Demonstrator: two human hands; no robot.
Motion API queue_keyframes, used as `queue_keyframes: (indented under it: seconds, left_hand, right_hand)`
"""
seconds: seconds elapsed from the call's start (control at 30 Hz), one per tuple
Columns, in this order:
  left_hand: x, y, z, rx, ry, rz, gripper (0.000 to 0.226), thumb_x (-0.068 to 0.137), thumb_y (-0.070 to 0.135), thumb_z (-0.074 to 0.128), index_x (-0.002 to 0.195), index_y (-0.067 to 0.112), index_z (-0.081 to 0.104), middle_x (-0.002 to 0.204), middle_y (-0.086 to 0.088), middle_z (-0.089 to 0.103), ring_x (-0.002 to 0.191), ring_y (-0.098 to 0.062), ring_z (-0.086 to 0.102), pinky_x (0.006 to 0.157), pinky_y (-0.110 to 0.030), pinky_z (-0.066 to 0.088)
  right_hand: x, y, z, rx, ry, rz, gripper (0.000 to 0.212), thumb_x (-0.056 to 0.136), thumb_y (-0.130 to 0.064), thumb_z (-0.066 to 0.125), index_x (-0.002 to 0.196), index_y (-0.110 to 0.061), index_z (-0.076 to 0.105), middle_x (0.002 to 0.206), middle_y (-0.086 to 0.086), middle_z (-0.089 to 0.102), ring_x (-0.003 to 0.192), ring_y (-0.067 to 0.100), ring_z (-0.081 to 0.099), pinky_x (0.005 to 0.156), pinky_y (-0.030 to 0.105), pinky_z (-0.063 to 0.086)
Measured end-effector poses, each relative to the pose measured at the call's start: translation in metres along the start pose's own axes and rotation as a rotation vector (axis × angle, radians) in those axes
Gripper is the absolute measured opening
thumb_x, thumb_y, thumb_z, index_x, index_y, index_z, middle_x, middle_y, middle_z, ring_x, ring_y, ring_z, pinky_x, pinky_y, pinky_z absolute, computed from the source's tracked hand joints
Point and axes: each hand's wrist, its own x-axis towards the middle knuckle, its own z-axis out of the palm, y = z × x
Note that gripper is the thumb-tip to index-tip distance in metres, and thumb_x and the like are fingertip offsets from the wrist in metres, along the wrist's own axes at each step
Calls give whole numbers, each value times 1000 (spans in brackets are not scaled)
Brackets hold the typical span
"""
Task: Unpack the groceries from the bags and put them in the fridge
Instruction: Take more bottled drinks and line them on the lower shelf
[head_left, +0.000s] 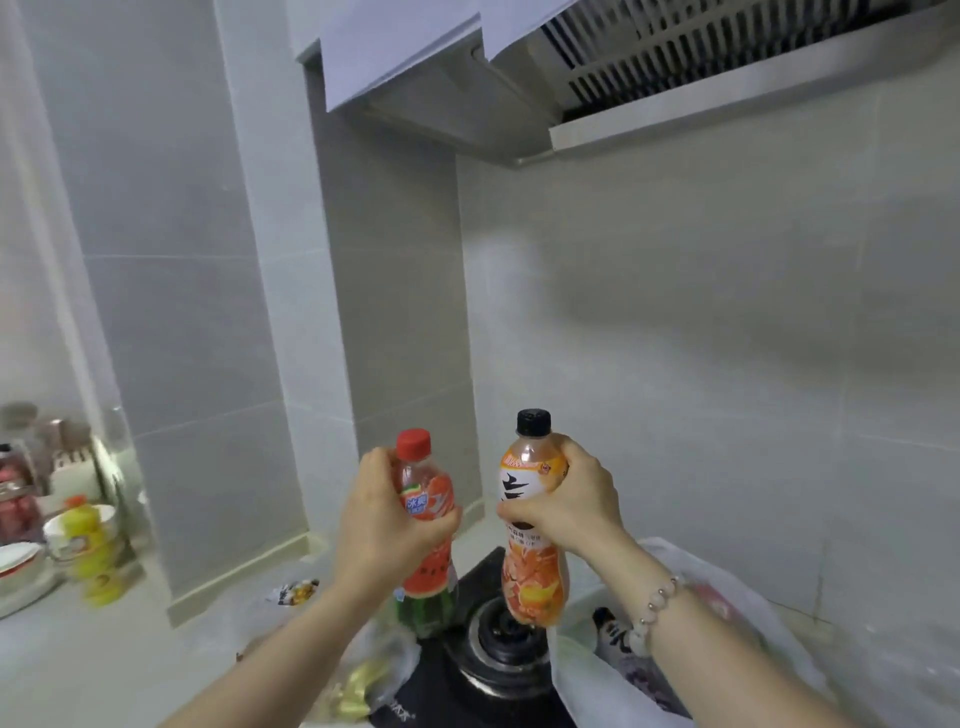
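The watermelon drink bottle (430, 569), with a red cap and a red-and-green label, is upright in the air in the left hand (382, 514). Its fingers (445, 522) are curled round the bottle's upper body. Just beside it but not touching, the orange juice bottle (530, 584), black-capped with an orange fruit label, is held upright by the right hand (571, 499), fingers wrapped round its shoulder and waist. Both look full and sealed, and both hang over the gas burner (506, 631) of the hob.

This looks like the lift-out step: two drinks are out of the bags and ready to carry. No fridge is in view, so the next move likely calls for turning away from the hob towards it. Both hands are full, so one bottle may have to be set down or tucked away to open the door.

On the right of the hob a white plastic bag (582, 670) lies open with another black-capped bottle (613, 631) inside. A clear bag (379, 670) of yellowish goods sits on the left of the hob. So unpacking seems far from done. A yellow bottle (85, 540) stands further left on the worktop (104, 649).
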Motion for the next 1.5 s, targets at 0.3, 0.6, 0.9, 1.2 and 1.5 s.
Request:
queue_keyframes:
  seconds: [0.3,0.6,0.9,1.2,1.5]
  left_hand:
    - [-68,20,-117,317,310,-138,58,56,30,86,96,22,44,86,11,52,75,-5,56,63,-23,46]
    - [-166,63,-261,623,578,-279,56,56,25,87,95,20,47,86,5,55,76,-5,56,60,-19,43]
    - [-299,145,-392,953,897,-416,62,58,24,88,99,19,43,94,0,53,83,-18,57,65,-23,44]
    - [-448,263,-488,1289,1100,-545,61,56,33,87,98,20,43,91,2,53,77,-15,57,62,-22,45]
    - [-595,369,-549,1519,1365,-777,71,57,39,85,112,18,44,101,5,50,88,-14,53,71,-25,44]
  right_hand:
    - [-53,-62,64,146,-355,-176,61,51,-31,84,100,-40,47,102,-8,59,89,11,59,76,23,47]
    - [-167,-159,120,380,-773,-366,69,56,-35,84,111,-42,43,102,-15,55,95,9,57,78,23,49]
    - [-324,-258,147,536,-1104,-541,91,56,-35,84,136,-32,40,123,-5,55,107,15,55,82,30,52]
    - [-512,-343,108,721,-1483,-707,66,56,-28,87,109,-34,47,91,-15,56,87,9,59,75,26,53]
    - [-695,-382,58,808,-1687,-874,72,51,-31,87,116,-29,56,98,-9,64,86,10,63,76,30,57]
